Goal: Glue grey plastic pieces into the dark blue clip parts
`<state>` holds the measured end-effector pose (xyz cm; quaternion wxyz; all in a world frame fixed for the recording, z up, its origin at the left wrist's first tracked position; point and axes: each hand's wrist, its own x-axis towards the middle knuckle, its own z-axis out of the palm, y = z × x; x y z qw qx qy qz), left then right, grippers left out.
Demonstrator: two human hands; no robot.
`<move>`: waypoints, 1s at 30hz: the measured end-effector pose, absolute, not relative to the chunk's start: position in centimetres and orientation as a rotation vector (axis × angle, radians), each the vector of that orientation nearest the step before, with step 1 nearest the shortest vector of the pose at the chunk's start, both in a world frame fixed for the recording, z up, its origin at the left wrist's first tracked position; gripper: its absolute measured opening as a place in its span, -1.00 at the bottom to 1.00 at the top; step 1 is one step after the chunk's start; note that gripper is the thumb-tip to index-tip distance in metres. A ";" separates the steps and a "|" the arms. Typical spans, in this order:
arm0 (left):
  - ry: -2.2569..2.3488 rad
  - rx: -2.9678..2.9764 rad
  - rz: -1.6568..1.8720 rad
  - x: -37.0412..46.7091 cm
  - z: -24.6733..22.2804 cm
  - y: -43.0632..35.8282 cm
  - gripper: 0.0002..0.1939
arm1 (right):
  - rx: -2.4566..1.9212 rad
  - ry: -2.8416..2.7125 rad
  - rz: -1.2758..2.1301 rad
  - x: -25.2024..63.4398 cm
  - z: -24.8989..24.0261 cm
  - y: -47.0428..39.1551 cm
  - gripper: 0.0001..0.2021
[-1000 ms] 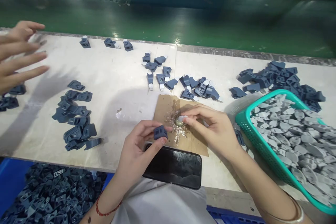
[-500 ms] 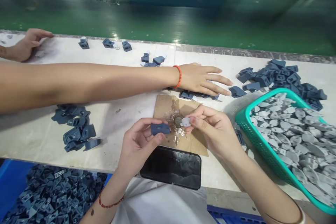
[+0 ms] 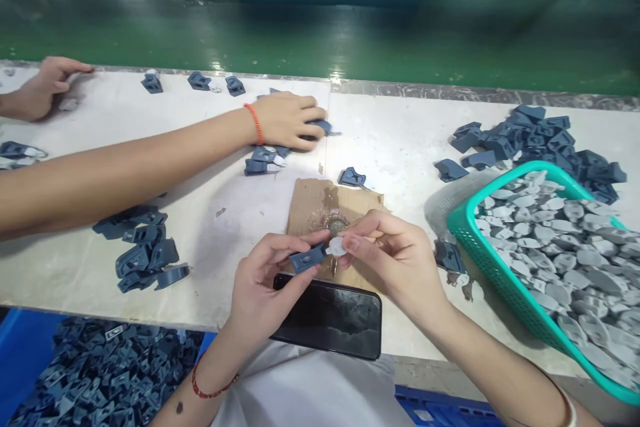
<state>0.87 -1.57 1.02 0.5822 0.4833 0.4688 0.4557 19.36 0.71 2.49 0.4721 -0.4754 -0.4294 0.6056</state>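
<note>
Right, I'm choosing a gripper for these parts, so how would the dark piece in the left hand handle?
The dark piece is probably stiff, as its edges look crisp and moulded. It seems light, since the left hand holds it in just a pinch. If pushed, its flat, angular faces would likely make it slide rather than roll.

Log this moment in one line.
left hand: holds bluish plastic part; right hand: pinches pale oval piece at part's end; smartphone: on table

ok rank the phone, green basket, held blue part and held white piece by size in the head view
Largest to smallest, as they look:
1. green basket, cut off by the frame edge
2. phone
3. blue part, partly covered
4. white piece, partly covered
</note>
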 end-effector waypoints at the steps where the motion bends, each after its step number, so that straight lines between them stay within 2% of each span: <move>1: 1.110 1.136 1.056 0.9 1.1 -1.6 -0.87 | -1.174 -1.065 1.477 19.3 2.5 0.7 -0.71; 12: 1.179 1.274 1.071 0.9 0.5 -2.0 -0.90 | -1.252 -1.163 1.390 18.9 2.1 0.3 -0.73; 16: 1.181 1.409 1.073 0.9 0.0 -2.2 -0.84 | -1.245 -1.184 1.378 18.9 2.0 0.2 -0.76; 21: 1.198 1.408 1.044 1.0 0.0 -2.1 -0.83 | -1.261 -1.197 1.393 18.8 2.2 0.4 -0.70; 26: 1.165 1.545 0.817 -0.1 2.2 -1.2 -0.62 | -1.236 -1.246 1.409 18.9 2.3 -0.1 -0.74; 30: 1.149 1.757 0.504 -1.0 3.8 -0.7 -0.84 | -1.176 -1.555 1.301 19.6 2.4 -0.1 -0.85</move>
